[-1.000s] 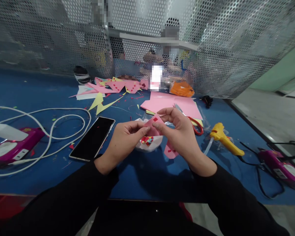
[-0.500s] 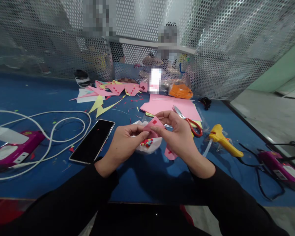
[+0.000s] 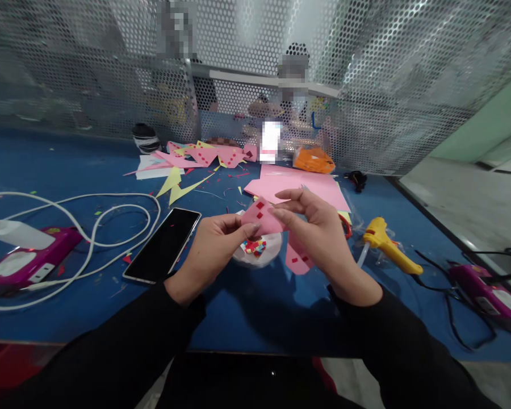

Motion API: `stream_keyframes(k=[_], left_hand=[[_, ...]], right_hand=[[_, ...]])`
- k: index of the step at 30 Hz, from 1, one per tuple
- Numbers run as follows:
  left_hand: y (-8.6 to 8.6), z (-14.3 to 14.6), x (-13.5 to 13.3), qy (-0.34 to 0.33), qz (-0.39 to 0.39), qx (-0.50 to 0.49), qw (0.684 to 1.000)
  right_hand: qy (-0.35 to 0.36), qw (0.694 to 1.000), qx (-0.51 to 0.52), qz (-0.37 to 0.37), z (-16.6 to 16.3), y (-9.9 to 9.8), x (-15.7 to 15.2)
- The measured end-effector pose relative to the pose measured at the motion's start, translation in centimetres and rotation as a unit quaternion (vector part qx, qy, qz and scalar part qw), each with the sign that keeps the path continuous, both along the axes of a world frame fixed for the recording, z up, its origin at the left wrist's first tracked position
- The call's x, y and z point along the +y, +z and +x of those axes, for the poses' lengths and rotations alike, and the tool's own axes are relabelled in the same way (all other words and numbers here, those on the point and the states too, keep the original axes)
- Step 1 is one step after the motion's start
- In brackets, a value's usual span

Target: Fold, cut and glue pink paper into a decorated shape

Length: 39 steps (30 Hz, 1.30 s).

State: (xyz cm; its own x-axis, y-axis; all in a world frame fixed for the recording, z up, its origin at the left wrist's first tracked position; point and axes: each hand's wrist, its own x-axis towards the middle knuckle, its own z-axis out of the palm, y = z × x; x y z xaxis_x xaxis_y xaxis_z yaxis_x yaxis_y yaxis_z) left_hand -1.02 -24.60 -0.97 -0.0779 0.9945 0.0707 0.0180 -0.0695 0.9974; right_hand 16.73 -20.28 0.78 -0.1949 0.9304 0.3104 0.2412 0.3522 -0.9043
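Observation:
My left hand (image 3: 213, 241) pinches a pink paper piece (image 3: 252, 217) between thumb and fingers. Two red diamonds, one above the other, show on its face. On the paper's right side, my right hand (image 3: 317, 233) has its thumb and fingers closed on the edge. More pink paper (image 3: 297, 261) with red squares hangs or lies below the right hand; whether it joins the held piece is hidden. Beneath the paper stands a white bowl (image 3: 264, 258) with small red, yellow and blue bits (image 3: 254, 246) in it.
A phone (image 3: 164, 244) and white cable (image 3: 94, 227) lie left. Pink sheets (image 3: 298, 184) cover part of scissors (image 3: 346, 224) behind my right hand. A yellow glue gun (image 3: 389, 244) sits right, with a purple power strip (image 3: 488, 289) beyond. Paper scraps (image 3: 176, 184) lie behind.
The pink paper has turned and now shows two red diamonds instead of one. My right hand has shifted slightly right, covering more of the scissors. More of the bowl's bits show.

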Motion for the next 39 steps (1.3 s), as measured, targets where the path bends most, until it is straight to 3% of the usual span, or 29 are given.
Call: stream_keyframes(k=[8,17,26,35,39], left_hand=[[-0.05,0.13,-0.04,-0.011,0.005,-0.002,1.0],[-0.25,0.16,0.05,-0.001,0.004,0.024,1.0],[-0.11,0.16,-0.08,-0.001,-0.007,-0.014,1.0],[-0.34,0.02,-0.04,-0.018,0.011,0.044,0.999],[-0.48,0.07,-0.07,-0.004,0.011,0.067,0.998]], right_hand=[[0.005,0.996,-0.072,0.046,0.05,0.0,0.04],[0.01,0.997,-0.068,0.028,0.09,-0.25,-0.19],[-0.015,0.99,-0.102,0.098,0.15,0.13,-0.08],[0.029,0.985,-0.136,0.106,0.25,-0.02,0.18],[0.012,0.98,-0.153,0.13,0.16,-0.3,0.08]])
